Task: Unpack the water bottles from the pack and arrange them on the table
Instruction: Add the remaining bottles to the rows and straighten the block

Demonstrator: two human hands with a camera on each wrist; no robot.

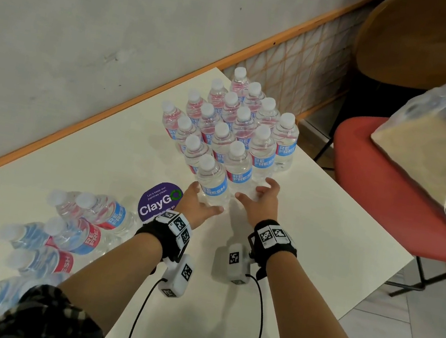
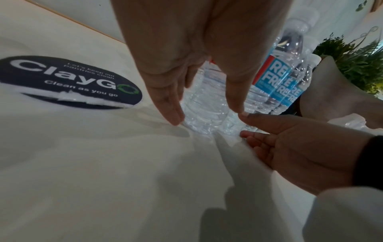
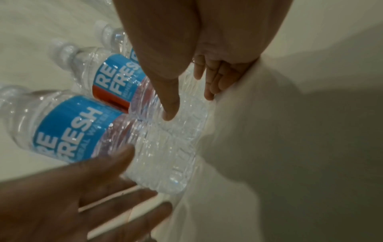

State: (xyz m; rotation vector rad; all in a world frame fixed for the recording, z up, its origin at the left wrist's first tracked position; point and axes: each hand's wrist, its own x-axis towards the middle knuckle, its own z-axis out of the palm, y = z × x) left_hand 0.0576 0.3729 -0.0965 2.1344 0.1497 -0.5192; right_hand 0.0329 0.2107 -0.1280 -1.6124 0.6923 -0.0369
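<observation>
While our left hand [image 1: 196, 204] and right hand [image 1: 262, 201] hover with fingers spread, grasping nothing, the nearest bottle [image 1: 211, 182] stands clear and blue-labelled, fronting the upright cluster [image 1: 237, 124]; more bottles [image 1: 82, 222] lie left, beside a purple sticker [image 1: 160, 202] on the counter [image 1: 307, 240].

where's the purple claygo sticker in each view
Head: the sticker lies on the table, left of centre, just left of the left hand.
Left wrist: it is at the left edge, left of that hand's fingers.
Right wrist: not in it.
Shared landmark: the nearest upright bottle, between both hands.
</observation>
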